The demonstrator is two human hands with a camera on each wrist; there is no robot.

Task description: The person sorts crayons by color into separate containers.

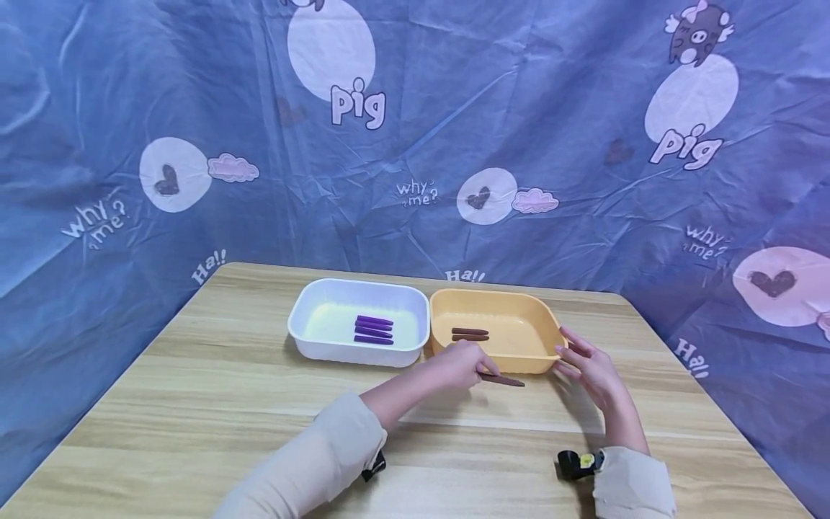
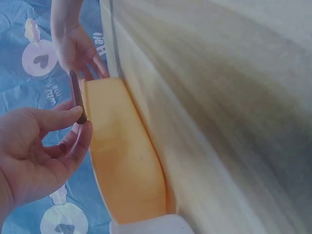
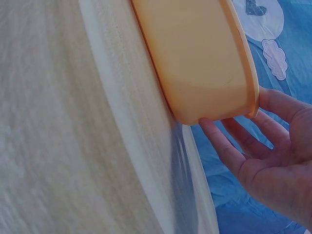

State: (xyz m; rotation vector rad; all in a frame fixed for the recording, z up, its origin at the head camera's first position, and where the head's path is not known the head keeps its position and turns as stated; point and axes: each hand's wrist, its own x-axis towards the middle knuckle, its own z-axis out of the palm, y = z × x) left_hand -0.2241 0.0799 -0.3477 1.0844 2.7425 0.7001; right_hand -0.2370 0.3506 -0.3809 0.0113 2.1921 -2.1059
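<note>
The left hand pinches a brown crayon between thumb and fingers, just in front of the yellow basin's near wall. In the left wrist view the crayon stands out from the fingertips. Two more brown crayons lie side by side in the yellow basin. At that basin's right end, the right hand holds the corner, with a finger over the rim. The right wrist view shows its fingers spread against the outer wall; some fingertips are hidden behind it.
A white basin stands at the yellow one's left, close against it, with several purple crayons in a row. Both basins stand on a wood-grain table. Behind the table hangs a blue printed curtain.
</note>
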